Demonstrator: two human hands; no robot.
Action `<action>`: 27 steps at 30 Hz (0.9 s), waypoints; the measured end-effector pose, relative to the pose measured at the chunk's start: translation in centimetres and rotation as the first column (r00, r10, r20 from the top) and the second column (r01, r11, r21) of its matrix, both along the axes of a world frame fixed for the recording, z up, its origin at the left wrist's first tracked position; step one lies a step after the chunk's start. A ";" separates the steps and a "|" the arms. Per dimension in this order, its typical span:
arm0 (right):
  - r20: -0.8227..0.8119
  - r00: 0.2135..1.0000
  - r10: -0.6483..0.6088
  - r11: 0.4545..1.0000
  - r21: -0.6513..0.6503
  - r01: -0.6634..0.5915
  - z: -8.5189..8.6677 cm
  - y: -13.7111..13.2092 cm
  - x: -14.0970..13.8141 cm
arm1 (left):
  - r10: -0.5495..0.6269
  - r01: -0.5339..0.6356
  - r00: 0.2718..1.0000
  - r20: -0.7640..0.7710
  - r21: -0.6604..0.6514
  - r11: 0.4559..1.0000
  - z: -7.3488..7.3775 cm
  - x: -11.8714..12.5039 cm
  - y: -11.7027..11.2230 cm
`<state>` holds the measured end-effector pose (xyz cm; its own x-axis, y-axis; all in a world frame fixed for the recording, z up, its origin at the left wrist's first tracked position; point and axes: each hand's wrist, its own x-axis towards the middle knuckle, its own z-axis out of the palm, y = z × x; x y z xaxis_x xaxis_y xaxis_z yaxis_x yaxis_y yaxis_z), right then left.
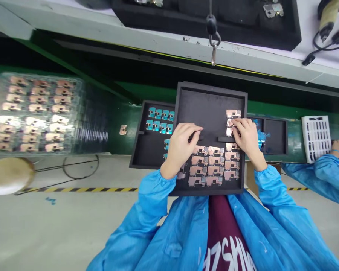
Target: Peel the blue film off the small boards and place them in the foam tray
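Note:
A black tray rests near my lap, holding several copper-coloured metal plates in rows at its near end and a short column at its far right. My left hand lies on the tray's left middle with fingers curled over something I cannot make out. My right hand presses its fingertips together on a copper plate in the far-right column.
Behind it sits another black tray with blue-filmed parts. A clear stack of trays with copper parts stands at left. One loose part lies on the green belt. A co-worker's blue sleeve and white tray are at right. A hook hangs overhead.

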<state>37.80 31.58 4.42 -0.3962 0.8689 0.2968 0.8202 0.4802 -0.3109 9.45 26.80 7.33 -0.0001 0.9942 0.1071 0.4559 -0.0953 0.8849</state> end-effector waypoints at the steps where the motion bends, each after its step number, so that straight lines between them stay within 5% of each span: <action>1: 0.010 1.000 -0.005 1.000 0.002 0.005 0.0 0.3 0.0 | -0.018 0.018 1.000 -0.006 -0.004 1.000 -0.1 0.5 0.2; 6: 0.054 0.998 0.011 1.000 -0.023 -0.010 -0.1 1.5 0.3 | -0.207 0.204 0.978 -0.032 -0.063 0.977 -1.9 4.7 4.2; 11: 0.061 0.998 0.012 1.000 -0.016 -0.011 -0.5 2.1 0.4 | -0.242 0.230 0.960 -0.141 -0.093 0.969 -4.3 8.0 8.6; 18: 0.042 0.999 0.010 1.000 -0.021 -0.009 -1.1 2.1 0.3 | -0.252 0.238 0.944 -0.215 -0.090 0.967 -4.2 8.5 8.7; 27: 0.056 0.998 0.003 0.999 -0.039 -0.001 -1.2 2.0 0.2 | -0.148 0.147 0.989 0.015 -0.233 0.961 -3.7 9.4 9.6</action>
